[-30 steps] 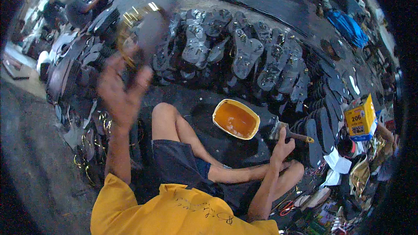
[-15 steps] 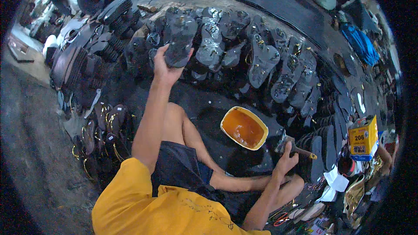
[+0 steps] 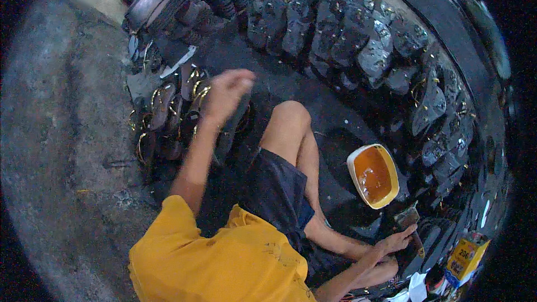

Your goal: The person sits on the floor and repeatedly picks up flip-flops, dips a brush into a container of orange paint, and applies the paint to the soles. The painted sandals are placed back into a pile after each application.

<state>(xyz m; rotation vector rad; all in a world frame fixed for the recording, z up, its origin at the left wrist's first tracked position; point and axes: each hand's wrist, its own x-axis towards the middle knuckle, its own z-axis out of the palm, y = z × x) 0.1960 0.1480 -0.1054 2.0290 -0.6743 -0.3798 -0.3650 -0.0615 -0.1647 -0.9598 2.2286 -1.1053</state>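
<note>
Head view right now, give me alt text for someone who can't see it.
A seated person in a mustard shirt grips a brush in the right hand, near a tub of orange liquid. The blurred left hand is near gold-strapped sandals; whether it holds anything is unclear. Dark footwear pieces lie in rows beyond.

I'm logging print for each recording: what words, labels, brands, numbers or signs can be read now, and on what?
Yellow-and-blue container, lower right: a large dark number, not copied out here; its smaller print is too small to read.
Yellow shirt: dark script-like lettering, too small and blurred to read.
Brush in the right hand: no lettering can be made out.
</note>
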